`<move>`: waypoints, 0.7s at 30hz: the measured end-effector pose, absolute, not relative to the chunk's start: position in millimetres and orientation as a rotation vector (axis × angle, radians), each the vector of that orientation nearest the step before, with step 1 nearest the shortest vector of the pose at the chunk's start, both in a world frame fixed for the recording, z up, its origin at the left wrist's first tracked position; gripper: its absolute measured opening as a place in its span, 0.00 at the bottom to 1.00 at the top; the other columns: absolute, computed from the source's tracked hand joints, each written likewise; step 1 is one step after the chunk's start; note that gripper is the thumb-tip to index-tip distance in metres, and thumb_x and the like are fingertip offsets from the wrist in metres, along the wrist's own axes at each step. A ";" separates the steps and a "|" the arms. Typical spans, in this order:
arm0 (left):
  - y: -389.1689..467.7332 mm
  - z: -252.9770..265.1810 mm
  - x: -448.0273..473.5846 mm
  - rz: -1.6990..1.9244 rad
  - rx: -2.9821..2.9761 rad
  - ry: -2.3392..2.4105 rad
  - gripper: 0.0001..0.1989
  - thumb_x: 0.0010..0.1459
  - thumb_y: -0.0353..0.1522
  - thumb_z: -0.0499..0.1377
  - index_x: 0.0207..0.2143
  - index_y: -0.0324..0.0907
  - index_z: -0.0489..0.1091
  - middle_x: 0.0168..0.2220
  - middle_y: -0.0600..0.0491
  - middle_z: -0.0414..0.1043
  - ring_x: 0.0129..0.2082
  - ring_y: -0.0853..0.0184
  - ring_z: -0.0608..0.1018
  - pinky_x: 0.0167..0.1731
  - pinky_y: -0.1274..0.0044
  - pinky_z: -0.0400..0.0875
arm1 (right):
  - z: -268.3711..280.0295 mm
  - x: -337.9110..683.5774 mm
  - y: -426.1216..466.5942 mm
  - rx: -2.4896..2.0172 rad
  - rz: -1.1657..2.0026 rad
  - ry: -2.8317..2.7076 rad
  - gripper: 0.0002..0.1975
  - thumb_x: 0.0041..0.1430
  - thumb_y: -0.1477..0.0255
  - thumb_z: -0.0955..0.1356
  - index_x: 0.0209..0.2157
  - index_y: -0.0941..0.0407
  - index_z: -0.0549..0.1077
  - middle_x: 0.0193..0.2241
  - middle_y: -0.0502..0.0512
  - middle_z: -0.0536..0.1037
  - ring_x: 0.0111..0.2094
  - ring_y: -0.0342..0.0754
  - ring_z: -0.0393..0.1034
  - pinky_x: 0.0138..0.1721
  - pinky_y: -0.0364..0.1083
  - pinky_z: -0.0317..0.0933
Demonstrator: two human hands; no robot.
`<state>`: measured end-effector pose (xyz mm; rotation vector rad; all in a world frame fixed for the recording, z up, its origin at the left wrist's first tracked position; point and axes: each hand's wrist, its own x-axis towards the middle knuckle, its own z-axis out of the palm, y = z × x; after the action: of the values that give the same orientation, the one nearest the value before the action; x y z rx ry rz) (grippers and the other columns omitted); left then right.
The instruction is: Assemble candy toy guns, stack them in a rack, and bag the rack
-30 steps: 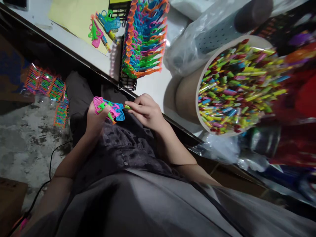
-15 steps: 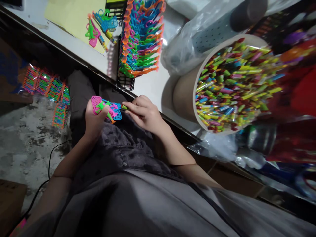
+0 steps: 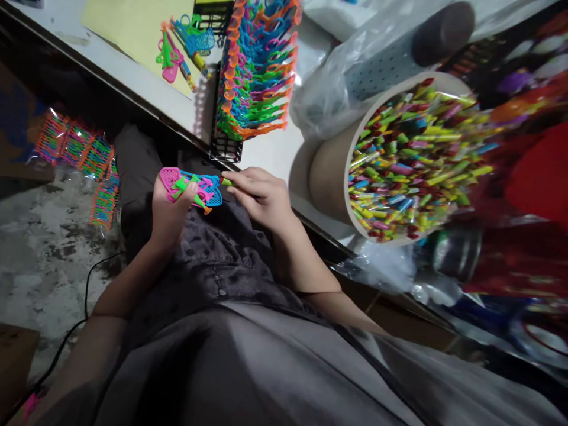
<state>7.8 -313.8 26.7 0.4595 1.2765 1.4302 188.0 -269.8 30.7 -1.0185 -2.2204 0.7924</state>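
Note:
My left hand point(image 3: 171, 204) is closed around a bunch of small plastic toy pieces point(image 3: 208, 192) with pink and blue mesh wings, a green part and an orange tip. The thumb presses across the green part. Between thumb and fingertips, my right hand point(image 3: 261, 195) pinches a thin yellow-green and red tube point(image 3: 226, 179). It lies at the right end of the blue mesh piece; whether its end sits in that piece I cannot tell. Both hands are over my lap, just off the table edge.
On the table, a black basket point(image 3: 226, 151) holds a row of bright plastic pieces point(image 3: 257, 77). Similar toys point(image 3: 173, 59) lie on yellow paper point(image 3: 128, 29). A round tub point(image 3: 331, 177) full of small wrapped tubes stands at right. Bagged pieces point(image 3: 73, 142) are at lower left.
My right hand and the tube have shifted slightly upward against the toy pieces. The left hand keeps its grip, with the bunch tilted a little. The whole view has shifted slightly.

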 end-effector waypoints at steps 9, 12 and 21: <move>-314.5 29.1 8.7 1.411 0.330 1.212 0.17 0.45 0.28 0.65 0.36 0.43 0.62 0.29 0.58 0.67 0.27 0.73 0.73 0.33 0.77 0.73 | 30.9 185.9 -276.5 -0.993 0.778 -2.322 0.18 0.66 0.67 0.58 0.54 0.53 0.69 0.34 0.57 0.74 0.36 0.44 0.69 0.41 0.46 0.65; -314.6 24.8 8.7 1.342 0.304 1.211 0.19 0.43 0.29 0.67 0.36 0.43 0.62 0.29 0.58 0.68 0.28 0.71 0.75 0.35 0.75 0.74 | 30.7 188.9 -279.0 -0.977 0.768 -2.381 0.19 0.67 0.68 0.58 0.55 0.55 0.68 0.33 0.56 0.73 0.36 0.44 0.68 0.40 0.46 0.64; -319.1 4.8 6.9 1.230 0.397 1.242 0.20 0.44 0.34 0.66 0.37 0.42 0.62 0.31 0.55 0.70 0.33 0.67 0.78 0.37 0.74 0.74 | 25.4 193.9 -287.8 -0.947 0.812 -2.438 0.18 0.66 0.69 0.59 0.55 0.57 0.67 0.30 0.56 0.71 0.34 0.45 0.66 0.38 0.47 0.64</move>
<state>6.9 -319.1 4.8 0.3969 1.2417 1.2296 193.9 -287.8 25.4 -0.9467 -2.4383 0.8117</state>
